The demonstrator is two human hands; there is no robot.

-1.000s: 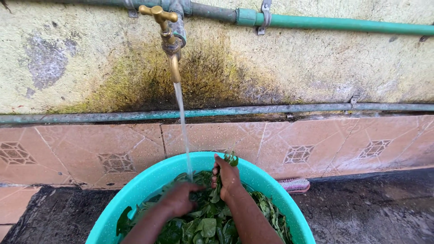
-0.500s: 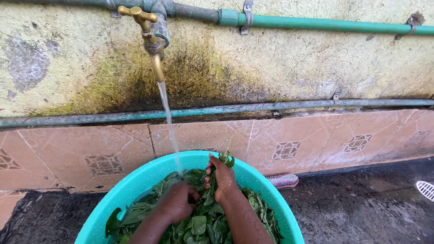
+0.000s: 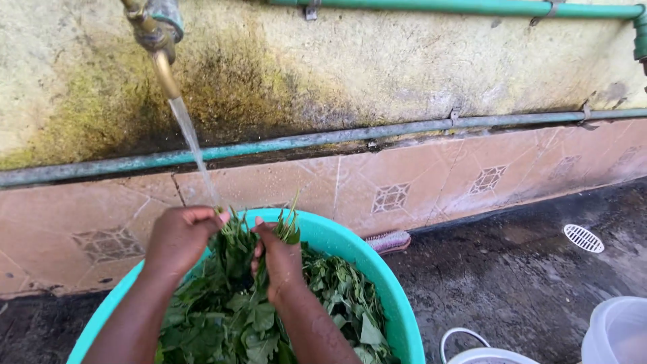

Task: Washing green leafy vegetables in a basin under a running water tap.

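Left hand [image 3: 180, 237] and right hand [image 3: 280, 259] both closed on a bunch of leaves [image 3: 236, 246], raised over basin [image 3: 387, 283] | tap water [image 3: 192, 145] running onto bunch | most leaves lie in basin, rinse looks partway.

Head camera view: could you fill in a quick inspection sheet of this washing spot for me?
Surface: wet dark concrete floor, with a white drain cover.
Job's things: teal basin full of leafy greens; brass tap running water over them.
Clutter: pink scrub brush by the wall; white containers at lower right.
Hands: left hand and right hand each grip a bunch of greens above the basin.
Cables: nothing seen; only green pipes.
Surroundings: stained, mossy wall above patterned tiles.
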